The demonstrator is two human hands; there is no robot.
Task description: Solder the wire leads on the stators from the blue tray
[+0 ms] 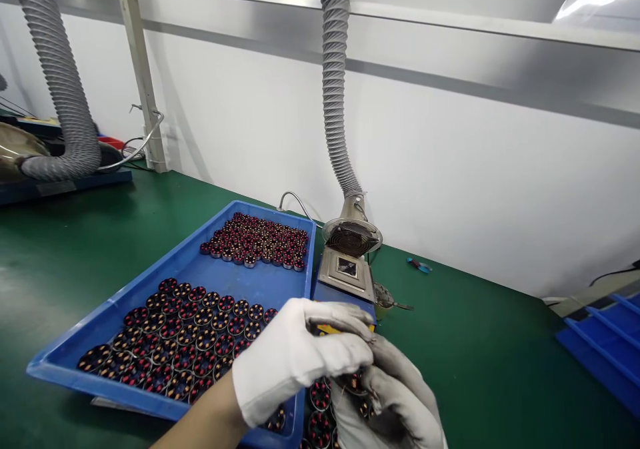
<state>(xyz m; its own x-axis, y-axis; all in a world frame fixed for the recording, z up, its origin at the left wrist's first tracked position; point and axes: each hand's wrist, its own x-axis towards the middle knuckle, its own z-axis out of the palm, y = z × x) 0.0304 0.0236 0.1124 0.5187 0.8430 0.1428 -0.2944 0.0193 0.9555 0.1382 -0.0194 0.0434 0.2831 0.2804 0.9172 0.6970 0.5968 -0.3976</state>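
My right hand (400, 395), in a white glove with greyed fingertips, is closed around a couple of small round coil-wound motor stators (354, 383) with copper and dark parts. My left hand (305, 355), also gloved in white, reaches over from the left. Its thumb and fingers come together at the right fingertips, just above the stators; what they pinch is hidden. Below the hands, more stators (320, 395) with red and copper coils stand in a row, partly covered by the right hand.
A blue tray (165, 262) on the green table (480, 355) holds two groups of stators. Behind my hands stands a metal solder pot (345, 272) beneath an extraction hose (335, 82). Small blue-handled cutters (419, 265) lie to the right. A blue rack (605, 342) is at far right.
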